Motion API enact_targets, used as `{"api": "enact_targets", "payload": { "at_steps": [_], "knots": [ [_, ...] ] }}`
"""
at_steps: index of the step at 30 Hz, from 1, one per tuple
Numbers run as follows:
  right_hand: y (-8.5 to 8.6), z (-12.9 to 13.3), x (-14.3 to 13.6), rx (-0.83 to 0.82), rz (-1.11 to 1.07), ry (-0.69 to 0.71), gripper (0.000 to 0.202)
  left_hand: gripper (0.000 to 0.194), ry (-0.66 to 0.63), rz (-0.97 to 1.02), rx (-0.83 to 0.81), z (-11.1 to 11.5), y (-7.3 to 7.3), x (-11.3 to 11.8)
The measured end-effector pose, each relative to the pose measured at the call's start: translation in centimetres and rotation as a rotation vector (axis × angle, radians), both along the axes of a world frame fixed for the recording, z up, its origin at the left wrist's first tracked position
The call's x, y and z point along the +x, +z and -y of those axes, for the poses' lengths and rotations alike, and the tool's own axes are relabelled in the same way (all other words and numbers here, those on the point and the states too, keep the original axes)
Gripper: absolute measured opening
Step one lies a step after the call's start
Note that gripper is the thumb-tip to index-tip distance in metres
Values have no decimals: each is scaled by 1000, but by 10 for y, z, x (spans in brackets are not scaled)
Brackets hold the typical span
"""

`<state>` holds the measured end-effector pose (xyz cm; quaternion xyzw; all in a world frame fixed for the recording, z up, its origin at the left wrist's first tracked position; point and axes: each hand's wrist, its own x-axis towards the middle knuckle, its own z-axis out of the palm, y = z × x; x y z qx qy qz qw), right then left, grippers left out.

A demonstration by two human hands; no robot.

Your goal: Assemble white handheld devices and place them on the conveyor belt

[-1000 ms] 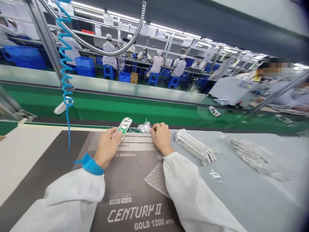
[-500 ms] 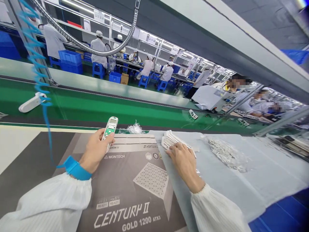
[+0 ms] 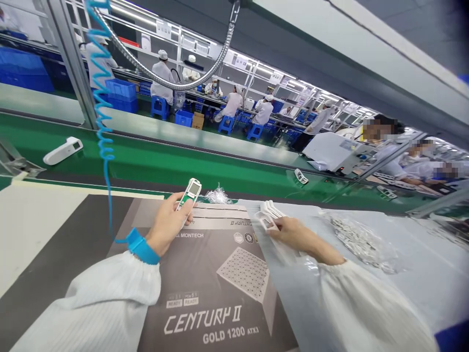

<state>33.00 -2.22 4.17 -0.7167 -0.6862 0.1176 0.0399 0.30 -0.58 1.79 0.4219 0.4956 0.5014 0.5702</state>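
Note:
My left hand (image 3: 168,225) is closed round a white device half-shell (image 3: 192,187) with a green circuit board and small grey screen facing up. It is held above a grey printed cardboard sheet (image 3: 220,274), thumb over the board. A blue strap (image 3: 142,246) with a coiled cord circles the left wrist. My right hand (image 3: 293,233) pinches a white plastic cover (image 3: 263,218) with a window cut-out, slightly blurred. Right behind it lies a pile of similar white covers (image 3: 273,208) on the pale sheet (image 3: 330,288).
A clear bag of small whitish parts (image 3: 361,242) lies to the right. Crumpled clear film (image 3: 219,195) sits behind the cardboard. On the green belt (image 3: 154,164) are a white handheld device (image 3: 63,150) and an open shell (image 3: 301,176). A blue coiled cord (image 3: 104,122) hangs at left.
My right hand has turned and now grips one cover by its end, drawn from the pile. My left hand still holds the half-shell. The whole view has shifted, so things sit further right.

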Motion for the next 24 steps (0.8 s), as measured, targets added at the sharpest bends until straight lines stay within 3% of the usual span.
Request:
{"api": "enact_targets", "payload": {
  "at_steps": [3,5,9,11,16,24],
  "knots": [
    [13,-3,-25,-2,-441,-8,22,48,-11,-59,51,-2,-5,3],
    [12,-6,-56,-50,-774,-35,22,47,-23,-120,131,-2,-10,6],
    [-11,-15,-126,-222,-1391,63,32,39,-83,-238,302,3,-18,11],
    [-26,-18,-150,-212,-1580,109,34,34,-99,-311,339,5,-18,11],
    [-51,-20,-160,-135,-1673,38,37,27,-82,-392,363,5,-17,7],
    [-57,-19,-153,26,-1686,34,43,30,-148,-368,336,9,-22,18]
  ]
}}
